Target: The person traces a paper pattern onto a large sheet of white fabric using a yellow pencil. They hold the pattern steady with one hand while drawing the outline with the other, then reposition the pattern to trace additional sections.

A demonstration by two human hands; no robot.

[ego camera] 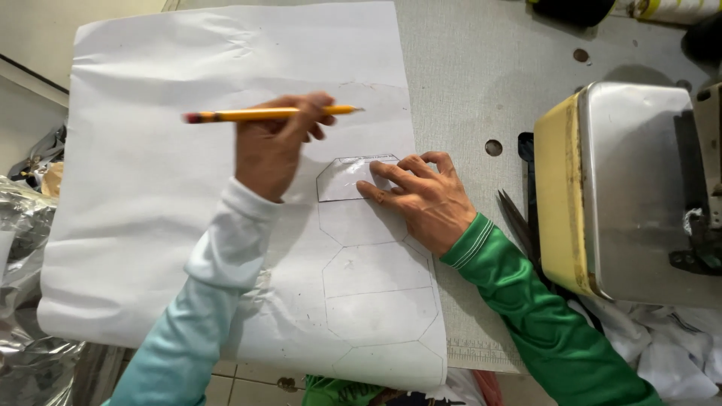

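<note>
My left hand point(269, 150), in a light blue sleeve, holds a yellow pencil point(263, 114) level above a large white sheet of paper point(150, 195), its tip pointing right. My right hand point(421, 197), in a green sleeve, lies flat with its fingers pressing a small pale template with angled corners point(340, 180) onto the sheet. The pencil tip hovers just above and beyond the template's top edge. Several pencilled outlines of the same shape point(376, 293) run down the paper towards me.
The paper lies on a grey worktable point(466, 83) with round holes. A yellow and metal sewing machine point(624, 188) stands at the right, with dark scissors point(515, 218) beside it and white cloth point(669, 349) below. Crumpled plastic bags point(22, 225) sit at the left.
</note>
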